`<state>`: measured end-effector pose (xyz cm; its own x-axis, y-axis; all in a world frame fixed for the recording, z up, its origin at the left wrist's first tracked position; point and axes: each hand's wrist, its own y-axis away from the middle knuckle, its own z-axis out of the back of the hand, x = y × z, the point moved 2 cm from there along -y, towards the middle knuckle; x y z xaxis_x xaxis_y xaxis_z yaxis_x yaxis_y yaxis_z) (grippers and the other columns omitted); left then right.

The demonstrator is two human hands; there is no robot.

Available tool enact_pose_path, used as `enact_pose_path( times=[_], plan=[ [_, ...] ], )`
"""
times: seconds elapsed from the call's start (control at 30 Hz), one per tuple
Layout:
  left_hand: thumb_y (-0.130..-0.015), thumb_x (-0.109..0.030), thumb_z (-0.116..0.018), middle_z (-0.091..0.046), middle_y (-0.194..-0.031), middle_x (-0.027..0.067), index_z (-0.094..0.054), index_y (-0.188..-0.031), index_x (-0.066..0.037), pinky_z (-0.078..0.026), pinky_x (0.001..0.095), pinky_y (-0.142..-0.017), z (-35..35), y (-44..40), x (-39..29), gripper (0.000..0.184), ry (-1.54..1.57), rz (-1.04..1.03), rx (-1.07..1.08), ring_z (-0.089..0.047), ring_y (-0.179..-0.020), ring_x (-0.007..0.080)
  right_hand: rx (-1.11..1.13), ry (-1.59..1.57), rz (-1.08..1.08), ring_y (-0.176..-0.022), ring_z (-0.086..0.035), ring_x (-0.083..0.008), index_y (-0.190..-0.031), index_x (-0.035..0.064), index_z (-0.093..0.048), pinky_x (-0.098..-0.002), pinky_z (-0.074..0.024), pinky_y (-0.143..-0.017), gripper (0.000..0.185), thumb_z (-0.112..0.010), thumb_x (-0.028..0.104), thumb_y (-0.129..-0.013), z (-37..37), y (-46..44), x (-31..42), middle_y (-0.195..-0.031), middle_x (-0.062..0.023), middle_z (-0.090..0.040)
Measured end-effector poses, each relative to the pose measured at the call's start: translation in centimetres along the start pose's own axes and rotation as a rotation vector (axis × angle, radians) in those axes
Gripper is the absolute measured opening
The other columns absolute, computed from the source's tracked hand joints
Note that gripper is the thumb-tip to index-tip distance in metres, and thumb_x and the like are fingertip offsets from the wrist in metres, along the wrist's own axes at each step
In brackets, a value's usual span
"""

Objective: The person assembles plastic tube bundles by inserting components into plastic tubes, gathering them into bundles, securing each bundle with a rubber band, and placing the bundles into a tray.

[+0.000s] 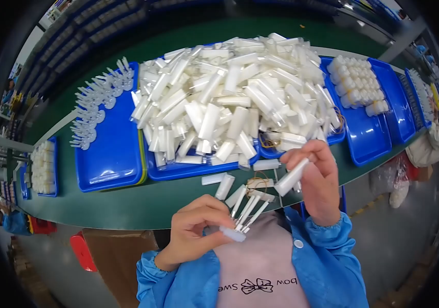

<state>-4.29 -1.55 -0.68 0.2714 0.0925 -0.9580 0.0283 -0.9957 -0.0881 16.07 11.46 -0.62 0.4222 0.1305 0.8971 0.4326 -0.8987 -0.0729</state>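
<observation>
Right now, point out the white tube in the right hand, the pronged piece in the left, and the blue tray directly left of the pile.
White tube [292, 177]: head view, middle of its side.
Pronged piece [249, 212]: head view, on its middle prong.
Blue tray [112, 146]: head view, bare floor.

Lit brightly and evenly over the green table [122, 209], with streaks of glare on the blue trays [366, 138] and glints on the white tubes [237, 120]. Fairly crisp around the hands [191, 233], yet soft and dim at the far shelves [75, 49]. Bowed toward the edges, black at the corners.
</observation>
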Motion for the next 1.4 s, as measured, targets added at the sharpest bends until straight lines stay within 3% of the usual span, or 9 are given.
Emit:
enact_pose_path(
  times=[0.2, 0.27, 0.67, 0.83, 0.97, 1.1, 1.17, 1.33, 1.4],
  plan=[
    [-0.071, 0.004, -0.074, -0.058, -0.095, 0.0097, -0.067, -0.097, 0.0, -0.046, 0.0271, -0.074, -2.1, -0.9, -0.1, 0.027, -0.083, 0.059, 0.065, -0.057, -0.086, 0.0157, -0.014, -0.033, -0.058, -0.099, -0.056, -0.0193, -0.106, 0.0022, -0.048, -0.0354, -0.0419, -0.092, 0.022, -0.056, 0.01, -0.087, 0.4, 0.8, -0.1, -0.096, -0.0116, -0.062],
    [-0.067, 0.001, -0.078, -0.058, -0.089, 0.0094, -0.067, -0.086, -0.001, -0.044, 0.0268, -0.072, -2.4, -1.0, -0.2, 0.021, -0.052, 0.168, -0.04, -0.055, -0.081, 0.0149, 0.007, -0.025, -0.059, -0.099, -0.057, -0.0189, -0.106, 0.0021, -0.048, -0.035, -0.0421, -0.092, 0.022, -0.057, 0.01, -0.087, 0.6, 0.8, -0.1, -0.096, -0.0116, -0.062],
    [-0.071, 0.002, -0.073, -0.061, -0.091, 0.0078, -0.071, -0.09, -0.004, -0.047, 0.0263, -0.069, -2.0, -0.8, -0.4, 0.02, -0.381, -0.053, 0.144, -0.059, -0.081, 0.0169, 0.156, 0.03, -0.103, -0.098, -0.057, -0.0179, -0.103, 0.0002, -0.051, -0.0353, -0.0408, -0.093, 0.019, -0.058, 0.003, -0.085, 0.3, 1.6, 2.3, -0.097, -0.0122, -0.062],
    [-0.071, 0.002, -0.072, -0.061, -0.09, 0.008, -0.071, -0.091, -0.005, -0.048, 0.0265, -0.068, -2.0, -0.8, -0.9, 0.021, -0.379, -0.028, 0.166, -0.059, -0.08, 0.0171, 0.197, 0.203, 0.155, -0.107, -0.053, -0.0216, -0.1, 0.0009, -0.055, -0.0368, -0.0383, -0.095, 0.023, -0.063, 0.0, -0.079, 0.9, 1.5, 3.1, -0.094, -0.0126, -0.063],
    [-0.071, 0.001, -0.073, -0.061, -0.09, 0.0081, -0.071, -0.091, -0.005, -0.048, 0.0264, -0.067, -2.3, -0.9, -1.1, 0.022, -0.414, -0.052, 0.205, -0.059, -0.078, 0.0173, 0.218, 0.189, 0.097, -0.107, -0.053, -0.0217, -0.099, 0.0014, -0.057, -0.0367, -0.0389, -0.094, 0.023, -0.064, 0.0, -0.077, 0.8, 1.5, 3.7, -0.094, -0.0118, -0.064],
    [-0.069, 0.0, -0.075, -0.062, -0.09, 0.0087, -0.07, -0.091, -0.004, -0.048, 0.0264, -0.067, -3.0, -0.8, -0.4, 0.022, -0.489, -0.076, 0.166, -0.06, -0.078, 0.0174, 0.323, 0.404, 0.1, -0.106, -0.052, -0.0211, -0.098, 0.0035, -0.061, -0.0372, -0.0392, -0.093, 0.022, -0.066, 0.002, -0.077, 0.0, 2.0, 3.1, -0.092, -0.0065, -0.065],
    [-0.068, -0.001, -0.077, -0.062, -0.09, 0.0096, -0.068, -0.089, -0.004, -0.048, 0.0267, -0.066, -3.1, -0.6, 0.5, 0.023, -0.303, -0.028, -0.046, -0.06, -0.078, 0.018, 0.323, 0.326, 0.054, -0.106, -0.052, -0.0214, -0.099, 0.0032, -0.061, -0.0374, -0.0398, -0.093, 0.021, -0.066, 0.002, -0.078, -0.7, 2.5, 1.8, -0.092, -0.005, -0.065],
    [-0.069, 0.0, -0.077, -0.062, -0.091, 0.01, -0.065, -0.091, -0.003, -0.048, 0.0269, -0.068, -2.2, -0.9, 0.4, 0.025, -0.475, -0.141, 0.064, -0.06, -0.08, 0.0177, 0.284, 0.287, 0.023, -0.106, -0.054, -0.0218, -0.097, 0.0031, -0.061, -0.0357, -0.0416, -0.091, 0.018, -0.066, 0.004, -0.08, -0.8, 2.1, 1.4, -0.093, -0.0051, -0.066],
    [-0.07, 0.0, -0.077, -0.061, -0.091, 0.01, -0.064, -0.093, -0.002, -0.048, 0.0268, -0.069, -2.0, -1.0, 0.3, 0.026, -0.486, -0.143, 0.068, -0.06, -0.081, 0.0173, 0.319, 0.623, 0.202, -0.102, -0.056, -0.0233, -0.096, 0.0048, -0.063, -0.0352, -0.0432, -0.085, 0.018, -0.067, 0.006, -0.079, -0.6, 0.8, 2.3, -0.095, -0.0058, -0.065]
  ],
)
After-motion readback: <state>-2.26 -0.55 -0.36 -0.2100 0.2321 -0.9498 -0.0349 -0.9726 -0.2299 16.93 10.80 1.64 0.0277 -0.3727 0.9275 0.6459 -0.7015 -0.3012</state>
